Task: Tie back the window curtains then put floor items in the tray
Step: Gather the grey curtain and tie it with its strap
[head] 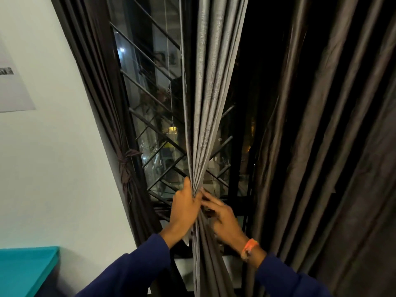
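While our left hand (186, 207) grips the grey curtain (211, 99) bunched into a narrow gather in front of the window grille (158, 133), our right hand (222, 217) lies with fingers extended against the folds, holding nothing we can see. We should keep the gather tight, sweep in stray pleats, then wrap a tie at this height, as on the tied curtain (126, 166) by the wall. Neither tray nor floor items are in view.
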